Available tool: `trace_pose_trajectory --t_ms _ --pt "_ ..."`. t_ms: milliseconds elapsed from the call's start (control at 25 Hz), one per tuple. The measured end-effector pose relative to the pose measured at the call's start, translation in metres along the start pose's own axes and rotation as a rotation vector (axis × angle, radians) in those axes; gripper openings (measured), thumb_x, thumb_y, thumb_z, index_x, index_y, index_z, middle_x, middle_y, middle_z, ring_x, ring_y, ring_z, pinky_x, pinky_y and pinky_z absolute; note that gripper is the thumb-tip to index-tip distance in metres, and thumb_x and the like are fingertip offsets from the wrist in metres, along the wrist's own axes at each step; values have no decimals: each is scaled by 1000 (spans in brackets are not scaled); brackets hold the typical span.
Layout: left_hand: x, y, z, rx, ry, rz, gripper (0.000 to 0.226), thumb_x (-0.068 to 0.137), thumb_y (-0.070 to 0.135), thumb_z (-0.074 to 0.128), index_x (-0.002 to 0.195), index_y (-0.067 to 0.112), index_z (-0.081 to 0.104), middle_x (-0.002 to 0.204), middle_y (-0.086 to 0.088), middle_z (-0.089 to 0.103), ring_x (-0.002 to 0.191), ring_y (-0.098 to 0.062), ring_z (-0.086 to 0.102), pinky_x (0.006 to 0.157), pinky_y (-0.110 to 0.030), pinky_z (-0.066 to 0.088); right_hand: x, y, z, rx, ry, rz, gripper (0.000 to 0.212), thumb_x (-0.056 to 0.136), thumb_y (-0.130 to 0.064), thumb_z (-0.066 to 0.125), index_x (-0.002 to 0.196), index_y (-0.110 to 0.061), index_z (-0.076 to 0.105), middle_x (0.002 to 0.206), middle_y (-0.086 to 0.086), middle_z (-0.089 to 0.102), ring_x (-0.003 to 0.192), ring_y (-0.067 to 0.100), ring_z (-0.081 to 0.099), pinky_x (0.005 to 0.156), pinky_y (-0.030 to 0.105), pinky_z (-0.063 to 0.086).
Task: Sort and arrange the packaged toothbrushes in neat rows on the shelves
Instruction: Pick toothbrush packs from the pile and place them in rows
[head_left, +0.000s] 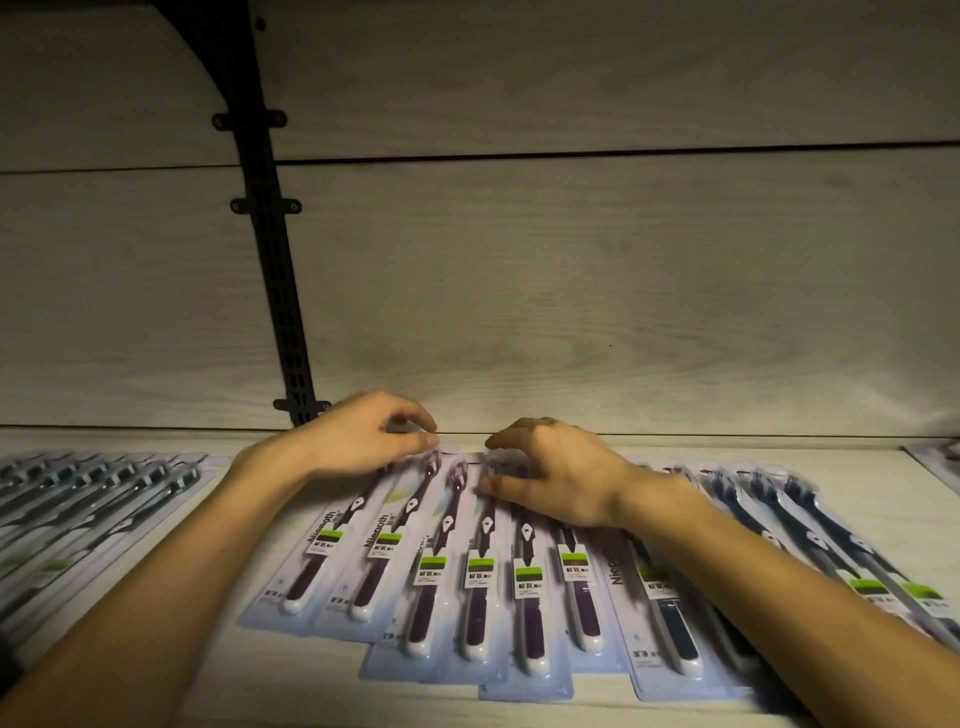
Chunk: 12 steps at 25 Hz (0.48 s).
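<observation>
Several packaged purple toothbrushes (470, 587) lie side by side, overlapping, on the pale wooden shelf (291, 686). Their heads point toward the back wall. My left hand (363, 436) rests on the top ends of the left packs, fingers curled and fingertips touching the packaging near the brush heads. My right hand (556, 470) lies over the top ends of the middle packs, thumb pressed on one pack and fingers bent down onto the others. Blue-handled packs (670, 623) continue to the right, partly under my right forearm.
A row of dark green and black toothbrush packs (88, 509) fills the shelf's left side. More dark blue packs (810, 525) lie at the right. A black slotted shelf bracket (270, 270) runs up the back wall (597, 291). Another pack edge (940, 462) shows far right.
</observation>
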<state>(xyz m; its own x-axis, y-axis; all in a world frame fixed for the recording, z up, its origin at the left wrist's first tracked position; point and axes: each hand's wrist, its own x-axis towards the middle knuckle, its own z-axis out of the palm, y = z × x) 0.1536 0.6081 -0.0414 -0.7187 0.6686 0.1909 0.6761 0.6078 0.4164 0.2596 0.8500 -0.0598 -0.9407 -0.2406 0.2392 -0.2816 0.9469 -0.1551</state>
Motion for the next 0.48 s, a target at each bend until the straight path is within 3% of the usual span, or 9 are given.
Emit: trace_pose_trajectory --t_ms 120,280,400,480 --pt "-3 -7 -1 -2 -110 -59 57 73 74 68 114 35 73 113 20 71 109 0 64 105 -37 48 -2 -11 7 5 -5 -67 70 92 -68 47 148 -27 42 146 -1 49 130 22 48 105 42 44" --pt "-4 -3 6 -36 -171 -61 45 82 52 75 124 36 68 122 19 67 115 -2 61 109 -34 45 1 -13 10 25 -25 -87 63 93 -65 47 144 -29 48 143 -1 51 129 22 49 105 42 43" --pt "-5 -2 7 -27 -167 -45 41 72 63 73 108 43 70 106 18 71 100 -6 65 97 -38 51 0 -11 9 58 -34 -95 57 94 -62 49 142 -31 49 140 -2 53 125 21 51 103 39 44" --pt "-6 -1 7 -37 -154 -32 32 76 56 77 102 38 71 99 14 72 91 -8 65 90 -36 53 0 -11 9 71 -29 -109 55 95 -61 50 141 -31 50 140 -3 53 125 19 52 104 38 44"
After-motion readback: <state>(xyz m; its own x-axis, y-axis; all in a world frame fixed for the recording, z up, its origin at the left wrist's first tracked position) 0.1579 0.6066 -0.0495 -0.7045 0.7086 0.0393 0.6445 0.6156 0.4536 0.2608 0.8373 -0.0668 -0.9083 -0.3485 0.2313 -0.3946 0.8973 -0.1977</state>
